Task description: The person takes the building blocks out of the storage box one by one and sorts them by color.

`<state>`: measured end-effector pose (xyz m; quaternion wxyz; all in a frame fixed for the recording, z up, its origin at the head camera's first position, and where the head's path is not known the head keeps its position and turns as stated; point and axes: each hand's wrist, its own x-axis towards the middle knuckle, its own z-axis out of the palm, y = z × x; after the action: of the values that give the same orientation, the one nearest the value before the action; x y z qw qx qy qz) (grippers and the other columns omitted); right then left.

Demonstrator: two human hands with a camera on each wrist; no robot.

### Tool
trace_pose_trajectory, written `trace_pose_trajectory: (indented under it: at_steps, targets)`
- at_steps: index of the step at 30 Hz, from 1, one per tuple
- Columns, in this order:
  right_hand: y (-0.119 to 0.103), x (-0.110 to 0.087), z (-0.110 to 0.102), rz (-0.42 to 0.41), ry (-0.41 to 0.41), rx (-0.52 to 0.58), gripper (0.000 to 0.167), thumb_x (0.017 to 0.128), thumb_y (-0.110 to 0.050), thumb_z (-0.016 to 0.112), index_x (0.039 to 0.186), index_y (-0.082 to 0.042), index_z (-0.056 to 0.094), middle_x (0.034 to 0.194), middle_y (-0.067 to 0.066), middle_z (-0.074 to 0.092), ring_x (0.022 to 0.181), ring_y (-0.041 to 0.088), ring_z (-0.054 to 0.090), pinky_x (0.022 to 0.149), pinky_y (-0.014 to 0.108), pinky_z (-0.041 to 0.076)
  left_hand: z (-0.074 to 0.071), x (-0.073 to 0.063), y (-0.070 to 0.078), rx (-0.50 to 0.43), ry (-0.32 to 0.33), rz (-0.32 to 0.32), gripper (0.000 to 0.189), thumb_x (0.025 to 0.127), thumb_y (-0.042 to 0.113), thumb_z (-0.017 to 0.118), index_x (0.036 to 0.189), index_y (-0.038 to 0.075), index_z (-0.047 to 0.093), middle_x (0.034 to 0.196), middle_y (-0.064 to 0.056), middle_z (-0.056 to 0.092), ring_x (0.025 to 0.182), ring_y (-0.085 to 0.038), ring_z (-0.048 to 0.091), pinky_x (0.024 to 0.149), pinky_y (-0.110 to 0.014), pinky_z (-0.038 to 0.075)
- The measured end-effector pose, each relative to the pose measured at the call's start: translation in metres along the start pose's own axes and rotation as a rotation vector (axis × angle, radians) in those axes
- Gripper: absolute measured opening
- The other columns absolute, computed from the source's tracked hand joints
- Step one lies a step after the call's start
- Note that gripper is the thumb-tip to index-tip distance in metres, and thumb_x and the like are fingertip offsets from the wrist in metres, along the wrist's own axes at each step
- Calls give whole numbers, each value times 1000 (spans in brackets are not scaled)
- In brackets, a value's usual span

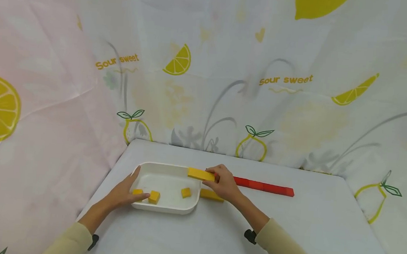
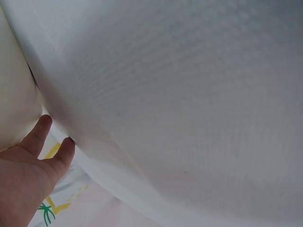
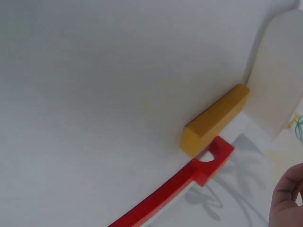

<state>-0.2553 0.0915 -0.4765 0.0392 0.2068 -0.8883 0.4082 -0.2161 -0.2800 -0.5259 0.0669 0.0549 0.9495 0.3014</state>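
The left hand (image 1: 124, 191), fingers spread, touches the left end of a smooth white tray (image 1: 170, 184) with round corners, while the right hand (image 1: 225, 183) pinches a long flat-sided yellow block (image 1: 197, 174) over its far right corner (three little yellow cubes (image 1: 185, 193) sit inside).

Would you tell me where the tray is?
In the head view, the tray sits left of centre on the table, the left hand at its left end.
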Motion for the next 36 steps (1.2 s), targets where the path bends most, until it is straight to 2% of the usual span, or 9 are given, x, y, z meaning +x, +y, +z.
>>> trace_pose_trajectory:
  at_steps: [9,14,23,26,32,36]
  targets:
    - [44,-36,-39,146,38,-46,33,83,-21,81,113,-11,72,97,4,60,76,14,49,62,17,46,2,3,4,-5,3,-10,116,82,61,68,158,2,4,159,-31,20,143,-51,28,113,-68,28]
    - [66,-51,-52,200,44,-93,32,83,-21,80,111,-9,72,97,4,60,77,14,49,63,17,47,3,4,5,-7,5,-11,116,82,62,68,158,3,3,159,-31,19,143,-51,28,113,-68,28]
    - [97,-72,-56,256,-8,-125,29,82,-17,81,109,-9,72,98,3,61,81,14,52,68,17,50,3,-1,0,-25,8,-11,113,84,57,68,158,2,4,159,-32,20,141,-51,32,110,-69,30]
    - [103,-77,-56,299,-39,-145,30,81,-18,81,109,-10,72,98,1,60,81,13,51,68,18,49,5,-2,0,-27,0,-22,113,84,59,67,158,3,4,159,-32,20,141,-52,32,110,-69,31]
    - [108,-79,-56,332,-106,-161,32,79,-18,83,109,-11,72,104,0,64,85,13,52,72,22,50,6,-3,1,-30,15,-3,111,84,57,68,158,2,6,159,-30,21,141,-51,32,110,-69,31]
    - [109,-77,-55,343,-135,-174,31,79,-17,83,108,-12,72,103,0,65,86,13,52,76,26,52,5,-3,2,-24,30,11,110,84,55,68,158,2,7,159,-31,21,142,-51,31,110,-68,31]
